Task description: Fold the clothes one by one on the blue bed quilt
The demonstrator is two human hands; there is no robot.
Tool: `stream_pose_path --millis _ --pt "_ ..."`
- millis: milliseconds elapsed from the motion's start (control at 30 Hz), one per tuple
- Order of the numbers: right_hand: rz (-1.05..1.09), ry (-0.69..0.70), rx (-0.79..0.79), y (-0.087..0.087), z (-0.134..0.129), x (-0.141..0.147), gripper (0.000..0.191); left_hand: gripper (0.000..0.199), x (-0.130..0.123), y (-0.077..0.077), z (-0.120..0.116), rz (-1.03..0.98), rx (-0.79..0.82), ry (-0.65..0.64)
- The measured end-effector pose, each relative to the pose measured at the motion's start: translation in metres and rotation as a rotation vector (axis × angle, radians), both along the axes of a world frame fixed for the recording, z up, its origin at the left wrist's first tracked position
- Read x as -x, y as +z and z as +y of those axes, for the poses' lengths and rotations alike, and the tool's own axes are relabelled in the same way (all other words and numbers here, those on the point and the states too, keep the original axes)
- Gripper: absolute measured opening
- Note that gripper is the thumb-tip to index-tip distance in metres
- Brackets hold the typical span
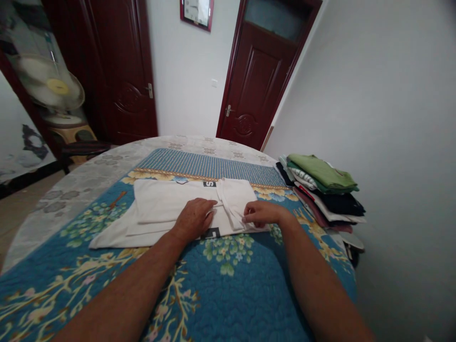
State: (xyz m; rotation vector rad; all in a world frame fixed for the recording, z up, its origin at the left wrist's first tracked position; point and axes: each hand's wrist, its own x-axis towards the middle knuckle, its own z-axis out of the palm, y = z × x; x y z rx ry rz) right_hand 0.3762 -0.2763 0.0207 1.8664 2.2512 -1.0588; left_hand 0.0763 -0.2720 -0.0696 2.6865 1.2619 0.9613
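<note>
white garment (160,199) lies partly folded at mid-frame. left hand (194,216) rests on it, thumb spread from fingers; right hand (261,213), right of centre, pinches its folded edge

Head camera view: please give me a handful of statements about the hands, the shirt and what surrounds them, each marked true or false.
1. The left hand rests on the white shirt. True.
2. A light green garment tops the stack of folded clothes. True.
3. The right hand touches that stack. False: it is at the folded end of the white shirt.
4. The quilted cloth under the shirt is plain red. False: it is blue with flowers.
5. The fan shows on the view's left side. True.
</note>
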Motion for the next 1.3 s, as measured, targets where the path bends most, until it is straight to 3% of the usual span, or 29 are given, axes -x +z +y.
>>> stream_pose_path --millis 167,367,667,867,1067,1200,1300 --pt "-0.002 0.04 -0.335 -0.022 -0.017 -0.006 0.022 0.036 -0.007 0.014 -0.015 -0.009 0.007 -0.085" --pt "0.18 -0.012 -0.374 -0.036 -0.019 -0.033 0.027 0.041 -0.04 0.027 -0.039 0.098 -0.025 -0.201" --pt "0.149 -0.003 -0.44 -0.047 -0.014 -0.03 0.027 0.017 -0.095 0.03 -0.051 0.288 -0.005 -0.122" --pt "0.166 -0.046 -0.469 -0.053 -0.007 -0.042 0.032 0.03 -0.077 0.035 -0.047 0.233 -0.012 -0.141" --pt "0.059 -0.107 -0.474 -0.055 -0.005 -0.042 0.028 0.026 -0.048 0.04 -0.041 0.279 0.148 -0.221" --pt "-0.14 -0.16 -0.547 -0.051 -0.011 -0.028 0.025 0.027 -0.051 0.042 -0.042 0.21 0.145 -0.25" --pt "-0.202 -0.201 -0.672 -0.051 -0.013 -0.013 0.03 0.027 -0.057 0.038 -0.041 0.099 0.07 -0.176"
